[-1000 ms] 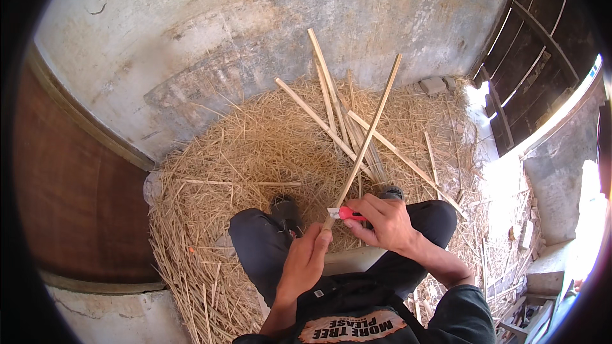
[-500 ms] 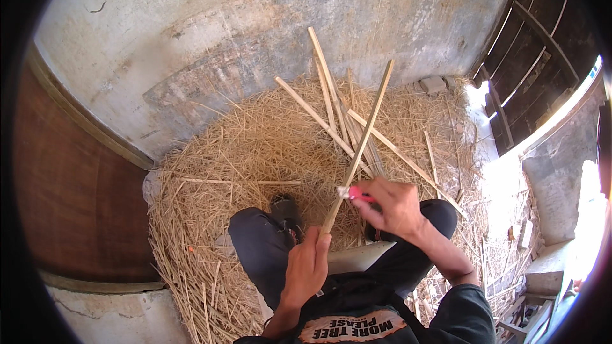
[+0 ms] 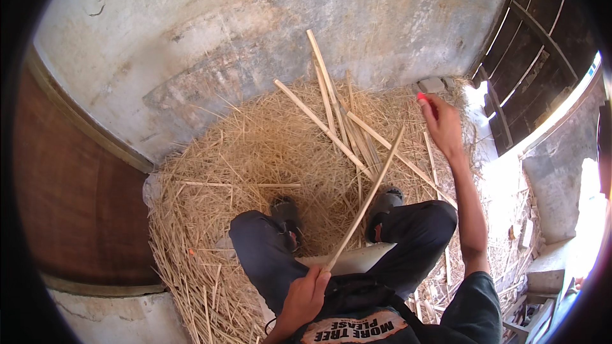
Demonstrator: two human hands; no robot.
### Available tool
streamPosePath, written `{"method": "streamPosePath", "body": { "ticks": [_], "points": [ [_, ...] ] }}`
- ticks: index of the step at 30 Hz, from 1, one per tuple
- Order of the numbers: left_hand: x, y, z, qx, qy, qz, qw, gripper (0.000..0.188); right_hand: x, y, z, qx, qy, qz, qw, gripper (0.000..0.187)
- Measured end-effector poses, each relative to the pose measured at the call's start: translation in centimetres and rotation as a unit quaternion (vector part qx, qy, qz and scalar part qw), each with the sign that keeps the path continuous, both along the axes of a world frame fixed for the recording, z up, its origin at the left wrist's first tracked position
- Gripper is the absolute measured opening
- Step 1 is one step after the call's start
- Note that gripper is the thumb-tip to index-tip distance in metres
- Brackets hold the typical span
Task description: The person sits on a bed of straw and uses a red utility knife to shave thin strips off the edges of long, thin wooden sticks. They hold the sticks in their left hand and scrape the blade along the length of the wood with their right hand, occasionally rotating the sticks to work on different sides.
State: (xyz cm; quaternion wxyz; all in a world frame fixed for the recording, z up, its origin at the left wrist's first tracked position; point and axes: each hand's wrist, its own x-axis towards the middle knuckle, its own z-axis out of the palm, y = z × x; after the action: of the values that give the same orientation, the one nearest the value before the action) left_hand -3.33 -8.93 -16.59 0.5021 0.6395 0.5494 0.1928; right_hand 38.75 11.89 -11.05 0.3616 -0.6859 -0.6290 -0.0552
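My left hand (image 3: 305, 296), low in front of my torso, is closed round the near end of a long pale wooden stick (image 3: 363, 207). The stick slants away up and to the right, between my knees, its far end off the ground. My right hand (image 3: 444, 126) is stretched out far beyond the stick's tip, near the wall. Its fingers are curled round a small red-handled tool (image 3: 421, 96); most of the tool is hidden, so its kind cannot be made out. Several more pale sticks (image 3: 324, 124) lie crossed in a loose pile ahead of me.
Straw-like shavings (image 3: 242, 140) cover the floor around my shoes (image 3: 287, 213). A stained wall (image 3: 255, 32) rises behind the pile. To the left stands a brown panel (image 3: 83, 185); at the right is a dark slatted wooden gate (image 3: 535, 51). Blocks (image 3: 432, 85) rest by the wall.
My right hand has swung from the middle of the stick far forward and right, with the red-handled tool. My left hand has drawn the stick back toward me, its far end lower now.
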Motion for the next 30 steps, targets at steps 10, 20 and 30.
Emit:
{"method": "streamPosePath", "body": {
  "ticks": [10,20,30],
  "points": [
    [0.2,5.4,-0.7,0.060,-0.031,0.054,0.996,0.032,-9.5,-7.3,-1.2,-0.016,0.083,0.176,0.981,0.021],
    [2.8,7.4,1.9,0.115,-0.061,0.052,0.990,0.030,-15.0,-11.1,-3.5,0.007,-0.008,0.311,0.950,0.030],
    [3.3,6.8,1.6,0.150,-0.064,0.075,0.984,0.031,-15.5,-10.8,-4.4,0.017,-0.017,0.328,0.944,0.032]
  ]
}}
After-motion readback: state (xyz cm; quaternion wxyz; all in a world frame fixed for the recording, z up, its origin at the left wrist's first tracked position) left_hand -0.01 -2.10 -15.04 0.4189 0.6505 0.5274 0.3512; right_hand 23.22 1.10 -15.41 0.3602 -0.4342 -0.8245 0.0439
